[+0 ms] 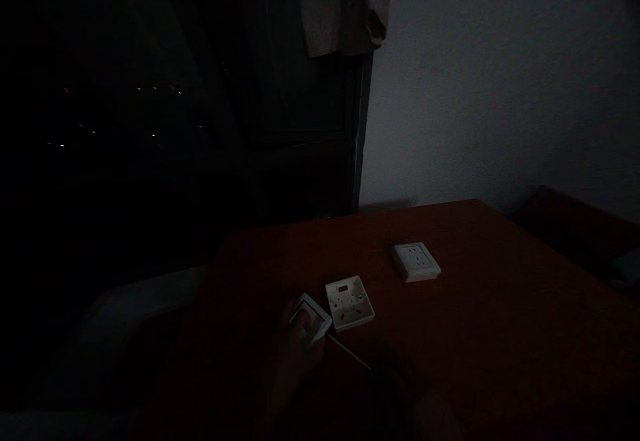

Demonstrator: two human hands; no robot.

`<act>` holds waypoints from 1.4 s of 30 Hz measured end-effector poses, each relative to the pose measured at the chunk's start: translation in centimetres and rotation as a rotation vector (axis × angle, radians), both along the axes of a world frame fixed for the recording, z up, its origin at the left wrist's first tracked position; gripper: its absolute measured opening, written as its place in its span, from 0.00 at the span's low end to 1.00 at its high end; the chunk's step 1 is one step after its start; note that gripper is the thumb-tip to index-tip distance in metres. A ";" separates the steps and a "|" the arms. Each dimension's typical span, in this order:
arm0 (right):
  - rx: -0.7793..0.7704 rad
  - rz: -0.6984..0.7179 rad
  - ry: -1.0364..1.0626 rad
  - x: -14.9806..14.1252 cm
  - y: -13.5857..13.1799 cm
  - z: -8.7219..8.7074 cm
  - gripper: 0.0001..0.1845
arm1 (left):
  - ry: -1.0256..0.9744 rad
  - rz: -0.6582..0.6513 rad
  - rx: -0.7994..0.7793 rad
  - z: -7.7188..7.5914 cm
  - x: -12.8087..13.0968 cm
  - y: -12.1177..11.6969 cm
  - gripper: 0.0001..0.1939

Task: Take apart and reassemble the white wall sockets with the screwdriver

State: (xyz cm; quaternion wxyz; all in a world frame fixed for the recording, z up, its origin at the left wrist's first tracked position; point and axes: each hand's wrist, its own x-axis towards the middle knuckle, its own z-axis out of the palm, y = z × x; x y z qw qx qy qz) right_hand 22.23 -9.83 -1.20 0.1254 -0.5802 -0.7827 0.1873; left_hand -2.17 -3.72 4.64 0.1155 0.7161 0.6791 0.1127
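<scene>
The scene is very dark. My left hand [295,351] is closed on a white switch faceplate [311,319], holding it tilted just above the red table [500,334]. A thin screwdriver shaft [349,353] runs from the faceplate's lower edge down to the right, into a dark handle. My right hand [425,411] is a dim shape at that handle end, and its fingers are lost in shadow. A white open back box [349,303] lies right beside the faceplate. Farther right sits a white wall socket [416,261], face up.
A pale wall [500,94] rises behind the table. A dark door or cabinet [300,94] stands at the back with a light garment [345,1] hanging over its top. A dim pale surface [135,301] lies to the table's left, and dark furniture [575,227] to its right.
</scene>
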 end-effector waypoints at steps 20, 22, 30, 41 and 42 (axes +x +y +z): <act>-0.167 -0.072 0.213 -1.2 1.1 4.0 0.22 | -0.003 -0.049 -0.012 -0.6 -0.5 -0.1 0.09; -0.165 -0.103 0.269 -1.3 0.9 4.8 0.21 | -0.018 -0.060 -0.010 -0.6 -0.6 -0.1 0.08; -0.404 -0.234 0.552 0.1 0.6 3.5 0.21 | -0.171 -0.052 0.003 -1.0 -1.6 0.5 0.18; -0.537 -0.307 0.784 2.1 1.1 2.1 0.24 | -0.196 -0.004 0.097 0.5 -3.7 2.3 0.16; -0.510 -0.289 0.771 2.0 1.3 2.4 0.24 | -0.184 -0.017 0.117 0.5 -3.9 2.7 0.16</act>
